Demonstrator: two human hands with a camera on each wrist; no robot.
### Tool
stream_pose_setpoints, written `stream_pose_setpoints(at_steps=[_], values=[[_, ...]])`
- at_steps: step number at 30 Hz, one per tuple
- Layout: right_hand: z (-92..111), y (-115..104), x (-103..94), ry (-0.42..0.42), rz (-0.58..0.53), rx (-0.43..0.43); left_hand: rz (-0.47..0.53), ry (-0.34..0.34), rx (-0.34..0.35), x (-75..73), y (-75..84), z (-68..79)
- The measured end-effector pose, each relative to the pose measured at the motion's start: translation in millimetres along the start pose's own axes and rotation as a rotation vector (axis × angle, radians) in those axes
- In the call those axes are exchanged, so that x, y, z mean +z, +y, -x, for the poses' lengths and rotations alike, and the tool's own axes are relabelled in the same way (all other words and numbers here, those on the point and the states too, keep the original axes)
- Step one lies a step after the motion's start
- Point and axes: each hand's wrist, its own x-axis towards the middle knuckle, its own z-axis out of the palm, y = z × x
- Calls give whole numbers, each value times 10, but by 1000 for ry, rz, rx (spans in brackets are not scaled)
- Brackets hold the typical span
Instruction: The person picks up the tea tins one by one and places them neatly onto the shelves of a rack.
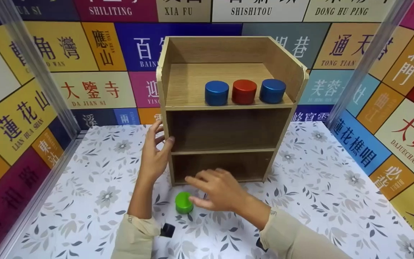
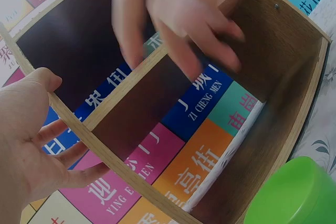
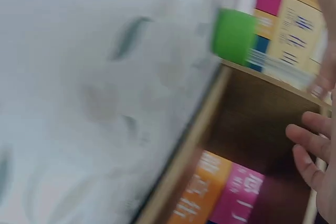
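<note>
At the front of the small wooden shelf (image 1: 221, 151), my left hand (image 1: 155, 154) holds the left side panel, thumb at its front edge and fingers along the outside. My right hand (image 1: 218, 189), fingers spread, hovers before the lowest compartment and holds nothing. Just left of its thumb, a green cylinder (image 1: 183, 203) stands on the table; its right side overlaps the thumb in the head view. On the top board stand two blue round tins (image 1: 216, 93) with a red round tin (image 1: 244, 92) between them. The left wrist view shows the right hand (image 2: 184, 19) blurred.
A white tablecloth (image 1: 106, 196) with grey flowers and leaves lies under the shelf. Colourful wall panels (image 1: 97, 90) printed with place names surround the table on three sides. Clear upright strips (image 1: 372, 59) run along the corners.
</note>
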Motion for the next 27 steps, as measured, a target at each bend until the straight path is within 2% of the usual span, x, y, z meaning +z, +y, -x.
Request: stream_pose_setpoints(at_steps=[5,13,18,27], values=[[94,-104,206,-144,19,-28,6,1,0,10,-13,-4],[92,-175,328,-212,-9,-33,-4,5,-14,-2,-13,0],[105,-174,384,-207,-44,-35,-6,9,-16,-2,-8,3],[161,-192,475,-141,-88,-34,7,2,-2,0,1,6]])
